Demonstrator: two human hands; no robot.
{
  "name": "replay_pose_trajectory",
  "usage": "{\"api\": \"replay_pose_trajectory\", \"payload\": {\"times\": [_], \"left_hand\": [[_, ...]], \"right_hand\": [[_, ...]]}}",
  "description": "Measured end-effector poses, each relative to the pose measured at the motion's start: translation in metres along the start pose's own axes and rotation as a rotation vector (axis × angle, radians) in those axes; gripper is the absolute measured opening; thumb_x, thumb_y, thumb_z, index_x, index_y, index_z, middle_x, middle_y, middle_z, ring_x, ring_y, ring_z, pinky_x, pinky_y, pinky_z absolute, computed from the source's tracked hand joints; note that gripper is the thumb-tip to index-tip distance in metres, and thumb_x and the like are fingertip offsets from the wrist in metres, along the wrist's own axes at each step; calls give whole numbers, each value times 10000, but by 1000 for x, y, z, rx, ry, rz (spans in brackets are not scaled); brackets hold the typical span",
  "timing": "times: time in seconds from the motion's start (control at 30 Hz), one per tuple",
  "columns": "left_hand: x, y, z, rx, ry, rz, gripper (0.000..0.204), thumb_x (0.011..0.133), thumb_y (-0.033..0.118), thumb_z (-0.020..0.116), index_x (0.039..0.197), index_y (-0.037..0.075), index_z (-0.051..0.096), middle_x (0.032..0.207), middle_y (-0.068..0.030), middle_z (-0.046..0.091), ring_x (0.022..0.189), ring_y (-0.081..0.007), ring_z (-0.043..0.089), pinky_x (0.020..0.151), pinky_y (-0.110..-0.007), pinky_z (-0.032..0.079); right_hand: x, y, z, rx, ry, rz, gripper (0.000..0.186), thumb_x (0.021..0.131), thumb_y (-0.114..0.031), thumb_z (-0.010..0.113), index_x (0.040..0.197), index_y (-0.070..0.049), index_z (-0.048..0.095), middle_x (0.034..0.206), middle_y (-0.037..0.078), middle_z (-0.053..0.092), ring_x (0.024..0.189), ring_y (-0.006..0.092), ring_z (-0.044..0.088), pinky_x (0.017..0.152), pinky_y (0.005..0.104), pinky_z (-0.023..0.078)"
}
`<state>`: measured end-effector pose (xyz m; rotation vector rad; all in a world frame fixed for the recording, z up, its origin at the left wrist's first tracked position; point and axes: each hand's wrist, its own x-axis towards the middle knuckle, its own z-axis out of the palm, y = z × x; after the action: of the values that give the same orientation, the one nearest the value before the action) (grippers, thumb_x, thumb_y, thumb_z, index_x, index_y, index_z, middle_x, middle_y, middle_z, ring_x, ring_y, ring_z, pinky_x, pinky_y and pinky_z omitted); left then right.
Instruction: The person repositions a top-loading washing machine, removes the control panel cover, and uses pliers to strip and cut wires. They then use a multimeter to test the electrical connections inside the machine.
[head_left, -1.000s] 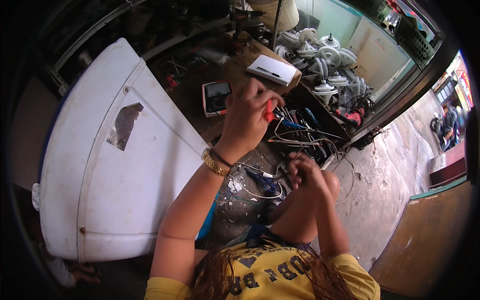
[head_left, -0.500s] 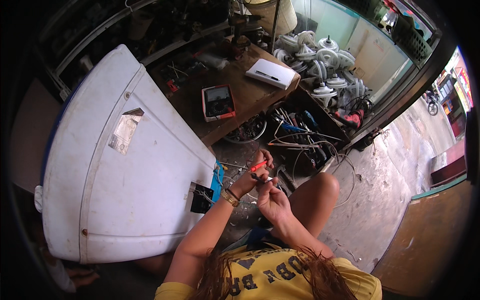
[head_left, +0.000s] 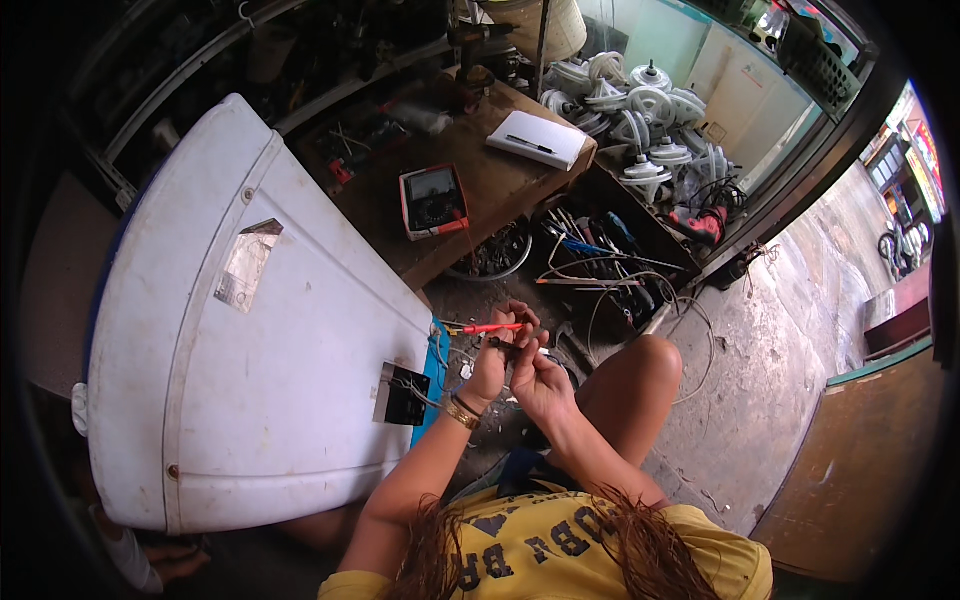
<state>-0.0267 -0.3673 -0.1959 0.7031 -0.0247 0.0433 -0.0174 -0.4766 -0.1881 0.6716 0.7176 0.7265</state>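
Broad white tapering casing (head_left: 280,350), left: smooth, scuffed, ribbed, fitted with round screws; dark rectangular cut-out (head_left: 407,400) with gray wires near its right edge, which bears a bright blue strip (head_left: 432,372).

Gray concrete floor (head_left: 775,340), right: mottled, worn; runs between the tool box and a brown wooden panel (head_left: 850,460) at near right.

Brown wooden table (head_left: 470,190), far centre: worn top, straight near edge well beyond both hands.

Dark rectangular tool box (head_left: 645,225), right of the table: packed with slim tools; bounds the space far and right of the hands.

Left hand (head_left: 490,372): forearm extended forward just beside the casing's right edge; fingers curled, grasping the probe.

Right hand (head_left: 543,388): forearm angled forward and leftward; fingers bent, tips just beside the left fingers; what they grasp, if anything, cannot be told.

Boxy orange-and-black meter (head_left: 435,203): on the table, near its edge.

Gold-coloured wristband (head_left: 462,412): linked, on the left wrist.

Slim red rod-shaped probe (head_left: 487,329): in the left hand, lying crosswise, right of the blue strip.

Small dark rod-like piece (head_left: 503,345): just near of the probe, at the fingers; its holder cannot be told.
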Motion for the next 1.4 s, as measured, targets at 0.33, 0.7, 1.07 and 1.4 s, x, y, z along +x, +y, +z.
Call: {"api": "replay_pose_trajectory", "payload": {"times": [0.33,0.7,1.07,1.4], "left_hand": [[-10,-11,-13,60,-181,184,469,889,157,463,1335,15,446,1392,-210,444,1256,-277,481,1107,-410,328],[-17,9,-12,59,149,171,119,979,133,447,1047,62,514,1183,-127,583,965,-204,641,869,-309,503],[-52,19,22,454,-7,-106,182,933,154,554,1099,82,542,787,49,506,645,-34,460,587,-200,390],[-51,38,0,1059,-15,110,417,948,159,531,1329,37,413,1112,-68,527,991,-125,546,894,-272,430]], "right_hand": [[10,-11,7,54,-108,2,346,975,-68,318,919,56,636,954,225,667,883,310,679,816,349,592],[5,-4,-11,-459,147,99,270,963,-51,364,1069,100,561,1043,197,650,932,263,656,855,365,555],[-30,2,37,-2254,-455,-319,312,893,-2,408,1148,26,586,1281,114,490,1186,223,479,1006,330,364],[-23,5,81,-3052,-697,-422,301,836,-98,632,1137,-93,640,1067,136,567,1011,336,549,871,382,461]]}}
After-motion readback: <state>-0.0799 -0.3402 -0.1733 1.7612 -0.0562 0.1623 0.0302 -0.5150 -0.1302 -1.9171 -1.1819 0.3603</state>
